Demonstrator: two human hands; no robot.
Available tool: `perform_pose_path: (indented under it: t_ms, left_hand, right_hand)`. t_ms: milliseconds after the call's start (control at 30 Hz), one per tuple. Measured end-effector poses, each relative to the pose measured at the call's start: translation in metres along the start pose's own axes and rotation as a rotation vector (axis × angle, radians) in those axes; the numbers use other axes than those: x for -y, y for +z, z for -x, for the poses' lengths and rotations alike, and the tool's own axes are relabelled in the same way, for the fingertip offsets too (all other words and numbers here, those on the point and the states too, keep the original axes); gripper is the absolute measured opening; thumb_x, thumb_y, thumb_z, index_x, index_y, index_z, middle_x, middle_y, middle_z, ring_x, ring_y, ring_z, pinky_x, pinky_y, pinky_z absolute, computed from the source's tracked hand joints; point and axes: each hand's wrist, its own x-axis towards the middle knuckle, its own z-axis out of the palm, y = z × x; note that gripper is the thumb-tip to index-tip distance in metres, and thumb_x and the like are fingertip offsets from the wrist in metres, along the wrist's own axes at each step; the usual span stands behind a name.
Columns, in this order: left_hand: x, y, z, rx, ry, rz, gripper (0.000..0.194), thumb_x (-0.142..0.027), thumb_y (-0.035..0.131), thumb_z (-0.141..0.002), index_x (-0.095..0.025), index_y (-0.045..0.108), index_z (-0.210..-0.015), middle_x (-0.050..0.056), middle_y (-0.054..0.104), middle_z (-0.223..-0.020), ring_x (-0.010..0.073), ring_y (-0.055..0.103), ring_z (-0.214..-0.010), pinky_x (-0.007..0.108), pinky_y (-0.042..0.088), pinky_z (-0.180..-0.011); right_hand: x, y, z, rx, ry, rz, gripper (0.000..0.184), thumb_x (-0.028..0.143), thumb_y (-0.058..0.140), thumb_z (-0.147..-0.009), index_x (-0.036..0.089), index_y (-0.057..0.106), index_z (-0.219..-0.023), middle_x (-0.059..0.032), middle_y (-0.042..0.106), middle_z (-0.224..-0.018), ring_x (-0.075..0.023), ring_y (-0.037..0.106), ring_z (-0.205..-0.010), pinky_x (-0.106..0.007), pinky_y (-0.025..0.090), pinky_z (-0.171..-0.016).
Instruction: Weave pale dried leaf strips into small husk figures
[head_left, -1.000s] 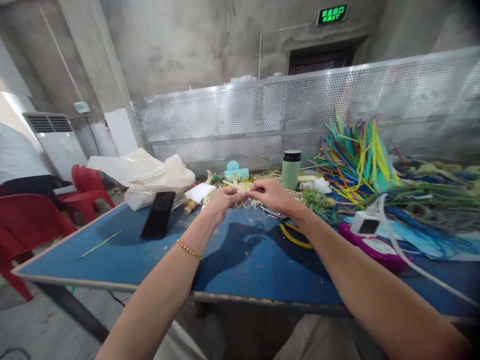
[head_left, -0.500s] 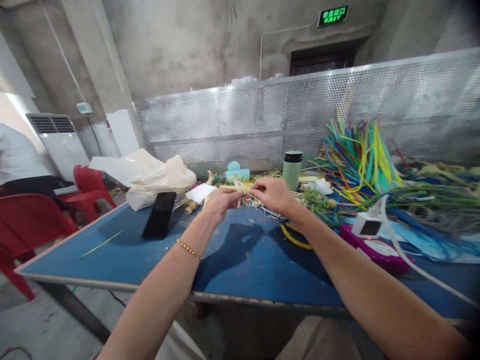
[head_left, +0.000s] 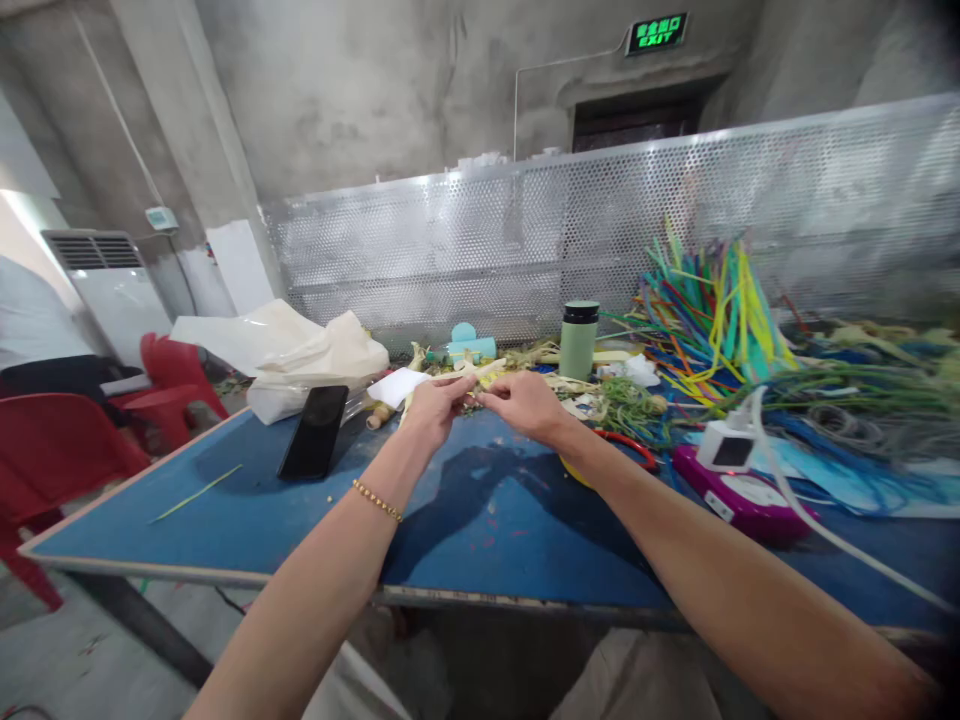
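My left hand (head_left: 435,408) and my right hand (head_left: 529,403) are nearly touching above the back half of the blue table (head_left: 480,540). Each is closed in a pinch, with a pale straw-coloured strip (head_left: 487,372) showing at the fingertips. The fingers hide how the strip is folded or joined. A gold bead bracelet (head_left: 377,500) circles my left wrist. Behind my left hand lies a white paper (head_left: 397,386). Beyond my right hand stands a green tumbler (head_left: 580,342). Scissors with red and yellow handles (head_left: 634,449) lie partly under my right forearm.
A black phone (head_left: 313,432) and crumpled pale bag (head_left: 322,355) lie left. On the right are a purple power strip (head_left: 739,500) with a white cable, a bunch of coloured strips (head_left: 720,310) and tangled green cords (head_left: 795,400). A perforated metal panel (head_left: 465,240) backs the table.
My right hand has lowered and shifted slightly, uncovering the red scissor handle. Both hands keep pinching close together. The whole view has drifted slightly.
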Motion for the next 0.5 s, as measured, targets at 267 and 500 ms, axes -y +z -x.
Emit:
perform_pose_path:
  t_ms: [267,500]
  left_hand:
    - [0.0022,0.0014,0.0018,0.094,0.017,-0.073,0.030,-0.028,0.088,-0.048,-0.010,0.071,-0.064,0.001,0.058,-0.053,0.0083,0.046,-0.049,0.026,0.027,-0.050]
    - [0.0029,0.0007,0.0012,0.078,0.080,-0.114,0.029,-0.032,0.086,-0.049,-0.010,0.069,-0.060,0.001,0.056,-0.050,0.0083,0.045,-0.048,0.025,0.027,-0.050]
  right_hand:
    - [0.0043,-0.0027,0.0010,0.034,0.037,-0.232,0.029,0.029,0.056,-0.075,0.016,0.056,-0.049,0.0030,0.043,-0.047,-0.0095,0.036,-0.050,-0.025,0.024,-0.052]
    - [0.0040,-0.0020,0.0014,0.021,0.087,-0.342,0.019,0.025,0.054,-0.070,0.016,0.057,-0.054,0.0028,0.049,-0.049,-0.0104,0.042,-0.052,-0.024,0.028,-0.052]
